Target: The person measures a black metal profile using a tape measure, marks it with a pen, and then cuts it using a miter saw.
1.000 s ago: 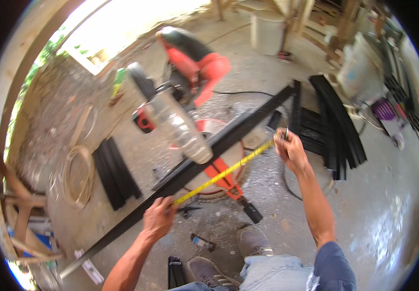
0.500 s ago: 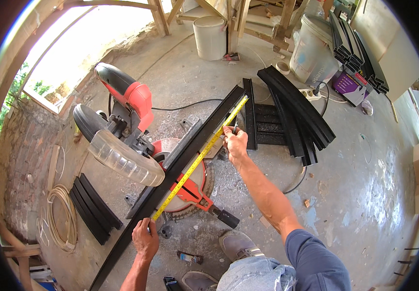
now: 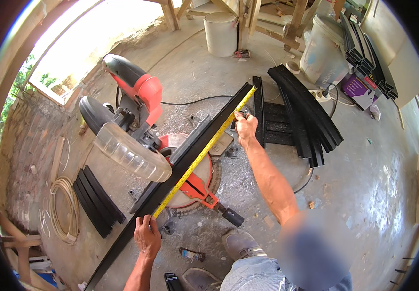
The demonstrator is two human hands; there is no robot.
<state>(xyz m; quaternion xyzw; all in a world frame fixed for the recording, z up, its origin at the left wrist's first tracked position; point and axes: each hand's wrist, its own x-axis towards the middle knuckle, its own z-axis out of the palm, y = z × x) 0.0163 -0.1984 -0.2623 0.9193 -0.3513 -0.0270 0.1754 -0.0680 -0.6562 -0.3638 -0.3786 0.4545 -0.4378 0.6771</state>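
A long black channel profile [image 3: 168,186] lies diagonally across the red miter saw [image 3: 141,94], whose blade head is raised. Along the profile's near edge runs the extended yellow blade of a tape measure [image 3: 203,151]. At the tape's lower end my left hand [image 3: 147,237] is closed, its fingertips curled at the profile's edge; the palm hides what is under it. My right hand [image 3: 246,128] pinches the tape near its upper end. Something small and dark shows beside its fingers, too small to name. The saw's clear blade guard [image 3: 132,151] hangs close to the profile.
Black profile pieces [image 3: 306,114] lie to the right, with shorter ones [image 3: 95,201] at left by a coiled hose [image 3: 64,208]. A power strip [image 3: 319,95] and cables cross the floor. Buckets [image 3: 221,34] stand at the back. My shoes [image 3: 238,244] are close to the saw handle [image 3: 231,217].
The whole view has shifted slightly. My right hand has slid a little up along the tape, and its fingers have turned. The left hand stays at the tape's lower end.
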